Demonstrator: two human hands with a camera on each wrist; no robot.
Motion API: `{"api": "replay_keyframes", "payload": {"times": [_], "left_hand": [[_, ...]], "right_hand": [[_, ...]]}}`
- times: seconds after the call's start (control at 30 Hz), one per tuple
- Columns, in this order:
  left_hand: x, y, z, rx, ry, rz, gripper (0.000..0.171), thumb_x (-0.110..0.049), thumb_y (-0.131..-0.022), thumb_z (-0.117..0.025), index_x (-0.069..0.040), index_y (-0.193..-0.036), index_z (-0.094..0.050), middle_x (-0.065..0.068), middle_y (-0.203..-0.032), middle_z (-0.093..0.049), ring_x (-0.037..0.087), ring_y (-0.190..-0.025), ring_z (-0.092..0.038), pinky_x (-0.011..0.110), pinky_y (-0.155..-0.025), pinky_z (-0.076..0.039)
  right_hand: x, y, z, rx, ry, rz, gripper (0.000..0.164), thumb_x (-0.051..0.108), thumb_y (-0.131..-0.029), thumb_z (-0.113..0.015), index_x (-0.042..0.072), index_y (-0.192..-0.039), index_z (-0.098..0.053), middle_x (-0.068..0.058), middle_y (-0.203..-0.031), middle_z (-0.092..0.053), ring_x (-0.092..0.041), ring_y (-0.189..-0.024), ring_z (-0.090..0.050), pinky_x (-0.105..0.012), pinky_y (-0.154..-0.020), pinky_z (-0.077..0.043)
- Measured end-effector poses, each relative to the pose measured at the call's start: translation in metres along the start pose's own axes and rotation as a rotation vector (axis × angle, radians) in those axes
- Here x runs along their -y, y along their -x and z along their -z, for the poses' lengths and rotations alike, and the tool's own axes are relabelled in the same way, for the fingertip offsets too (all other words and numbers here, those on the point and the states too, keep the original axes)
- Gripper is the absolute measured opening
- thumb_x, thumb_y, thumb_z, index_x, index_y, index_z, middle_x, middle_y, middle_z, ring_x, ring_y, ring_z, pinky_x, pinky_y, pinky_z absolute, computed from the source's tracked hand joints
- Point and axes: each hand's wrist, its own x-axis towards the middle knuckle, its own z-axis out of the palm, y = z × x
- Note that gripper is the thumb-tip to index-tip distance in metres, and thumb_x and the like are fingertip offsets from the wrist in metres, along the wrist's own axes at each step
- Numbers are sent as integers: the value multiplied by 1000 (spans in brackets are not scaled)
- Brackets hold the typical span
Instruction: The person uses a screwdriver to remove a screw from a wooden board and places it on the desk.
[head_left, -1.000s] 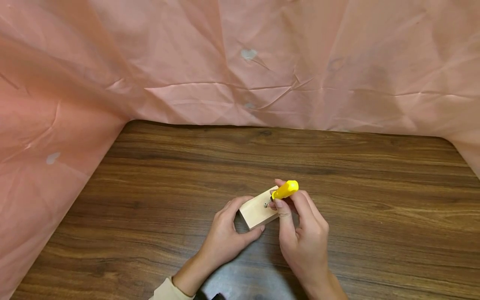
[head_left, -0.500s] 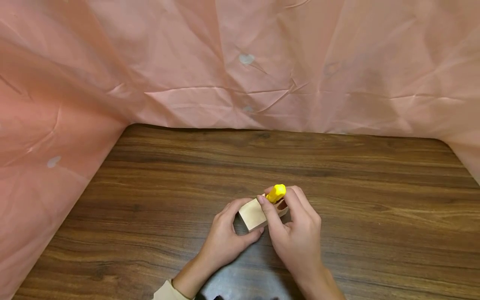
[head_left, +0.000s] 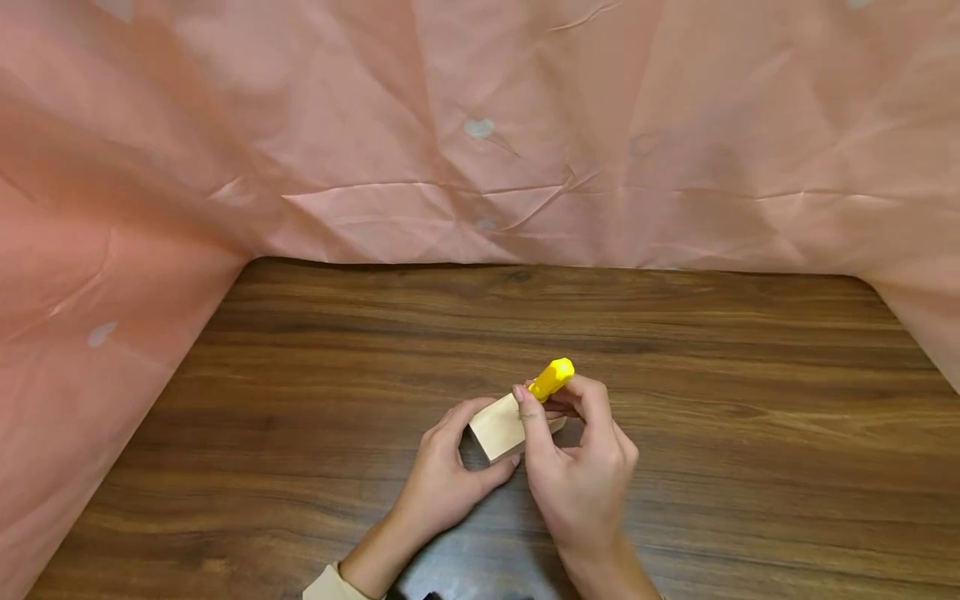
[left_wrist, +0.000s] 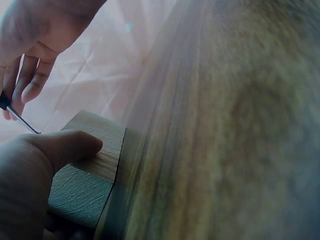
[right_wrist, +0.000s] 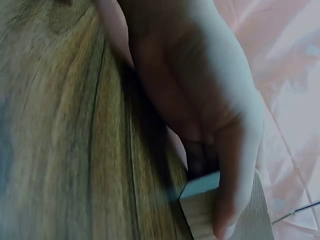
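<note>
My left hand (head_left: 444,463) grips a pale wooden block (head_left: 497,428) by its left end, thumb on the near side. In the left wrist view that thumb lies along the block's side, just above the table. My right hand (head_left: 583,467) pinches a screwdriver by its yellow handle (head_left: 553,379), which leans up and to the right over the block. A thin metal shaft (left_wrist: 22,120) runs down from those fingers to the block. The right wrist view shows a small screw (right_wrist: 285,218) standing in the block's top, with the shaft's tip at its head. From the head, my right thumb hides the screw.
Both hands work over a dark wood-grain table (head_left: 337,350). Pink cloth (head_left: 420,200) with pale hearts hangs along its back and left and right sides. A beige sleeve cuff (head_left: 337,583) shows at my left wrist.
My right hand has moved left over the block with the screwdriver, and its thumb now covers the screw that showed earlier. My left hand keeps its grip on the block.
</note>
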Motion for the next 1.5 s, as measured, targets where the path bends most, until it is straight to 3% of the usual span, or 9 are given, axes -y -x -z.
{"api": "replay_keyframes", "payload": {"times": [0.27, 0.47, 0.77, 0.97, 1.17, 1.3, 1.5], "left_hand": [[1, 2, -1, -19, -7, -26, 60, -15, -77, -95, -26, -131, -70, -4, -120, -76, 14, -102, -68, 32, -91, -54], [1, 1, -1, -6, 0, -53, 60, -15, -78, -95, -25, -132, -70, -5, -121, -76, 11, -104, -68, 32, -92, -56], [4, -2, 0, -26, -35, -153, 61, -18, -78, -95, -21, -133, -68, -3, -119, -76, 11, -102, -68, 33, -88, -56], [6, -2, 1, -16, -42, -141, 59, -21, -80, -94, -22, -133, -68, -3, -121, -76, 11, -104, -68, 33, -90, -56], [3, -1, 3, -9, -34, -65, 59, -20, -80, -94, -26, -133, -69, -5, -120, -76, 13, -104, -69, 34, -92, -56], [3, -1, 3, 0, -34, -42, 59, -18, -80, -94, -27, -133, -69, -6, -120, -76, 13, -105, -69, 34, -94, -55], [3, 0, 3, 4, -29, -20, 58, -20, -80, -94, -28, -132, -70, -5, -119, -76, 12, -105, -68, 34, -94, -55]], "right_hand": [[4, 0, -2, 28, -37, 5, 21, -6, -86, -83, -2, -105, -75, -9, -96, -83, -20, -73, -73, -17, -75, -57], [5, 1, -3, 56, 10, 15, 20, -1, -88, -83, 1, -106, -75, -8, -97, -78, -20, -81, -71, -19, -81, -56], [4, -1, -4, 76, -19, 48, 23, -4, -86, -84, 3, -107, -80, -5, -95, -78, -20, -82, -73, -18, -86, -58], [6, -3, -4, 115, -35, 30, 26, -6, -90, -79, 0, -115, -77, -8, -97, -81, -22, -86, -76, -15, -89, -57], [6, -5, -2, 181, -62, -34, 29, -5, -98, -69, -2, -126, -71, -9, -111, -82, -23, -91, -79, -16, -91, -57], [8, -5, -2, 226, -44, -68, 24, -2, -98, -68, 0, -122, -70, -6, -114, -80, -20, -93, -79, -16, -92, -57], [8, -6, -3, 156, -48, -22, 18, 0, -92, -79, 2, -109, -75, -6, -104, -76, -18, -87, -72, -18, -85, -56]]}}
